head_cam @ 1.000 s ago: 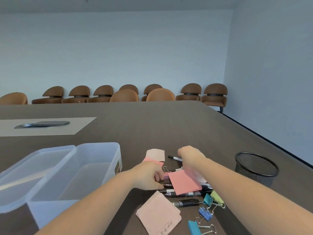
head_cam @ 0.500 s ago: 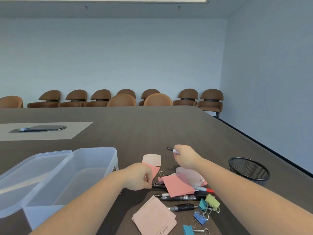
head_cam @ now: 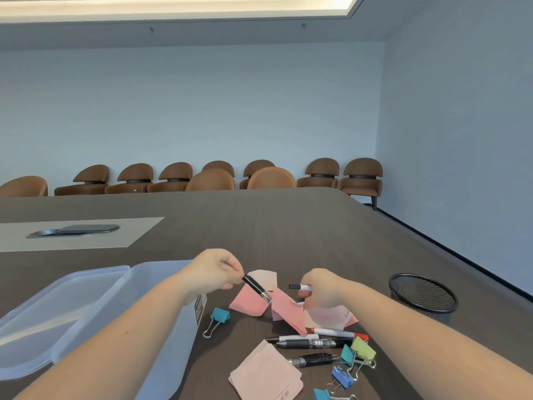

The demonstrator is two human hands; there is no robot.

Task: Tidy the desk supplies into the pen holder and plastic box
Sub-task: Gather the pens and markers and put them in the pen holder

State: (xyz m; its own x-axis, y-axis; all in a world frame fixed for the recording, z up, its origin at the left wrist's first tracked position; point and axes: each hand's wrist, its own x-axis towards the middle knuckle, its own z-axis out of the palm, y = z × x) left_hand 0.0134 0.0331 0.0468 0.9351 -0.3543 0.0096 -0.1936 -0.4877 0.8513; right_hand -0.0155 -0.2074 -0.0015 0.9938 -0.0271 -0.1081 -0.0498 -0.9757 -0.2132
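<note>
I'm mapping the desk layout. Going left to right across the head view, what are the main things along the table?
Plastic box → left hand holding a black pen → right hand holding a marker → mesh pen holder.

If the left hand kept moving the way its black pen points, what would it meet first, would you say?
Likely the pink sticky note: the left hand holds the black pen angled down-right, tip almost touching that raised sheet, though depth is unclear.
</note>
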